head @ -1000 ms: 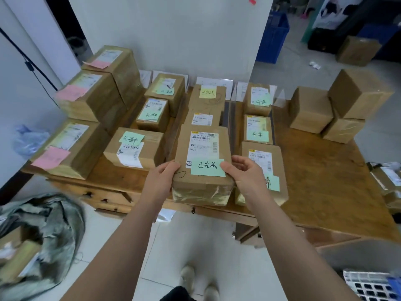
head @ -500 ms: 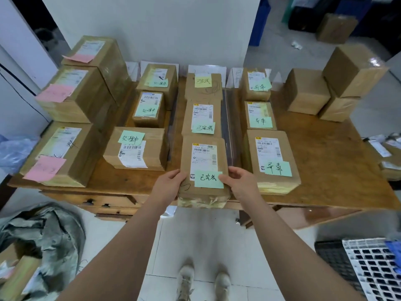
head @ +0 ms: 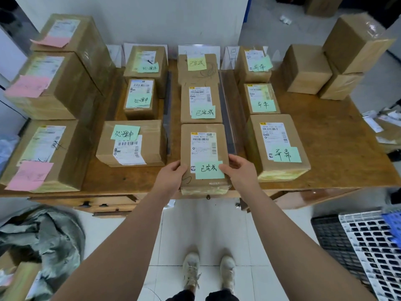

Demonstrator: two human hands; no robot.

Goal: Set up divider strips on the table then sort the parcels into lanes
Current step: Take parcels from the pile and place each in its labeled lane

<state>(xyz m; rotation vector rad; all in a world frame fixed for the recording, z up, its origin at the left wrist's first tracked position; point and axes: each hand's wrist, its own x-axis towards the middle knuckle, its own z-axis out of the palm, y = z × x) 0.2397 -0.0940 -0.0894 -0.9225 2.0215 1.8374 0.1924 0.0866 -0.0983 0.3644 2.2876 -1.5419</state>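
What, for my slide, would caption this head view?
Left hand and right hand hold a green-noted brown cardboard parcel between two dark divider strips.

I am seeing a crumpled grey sheet (head: 41, 240) lying on the floor at lower left, and a pair of pale shoes (head: 191, 272) standing on white floor tiles (head: 204, 224). At lower right a black crate (head: 332, 240) is sitting just beside a white lattice crate (head: 368, 250), with a blue crate's corner (head: 393, 222) overlapping it.
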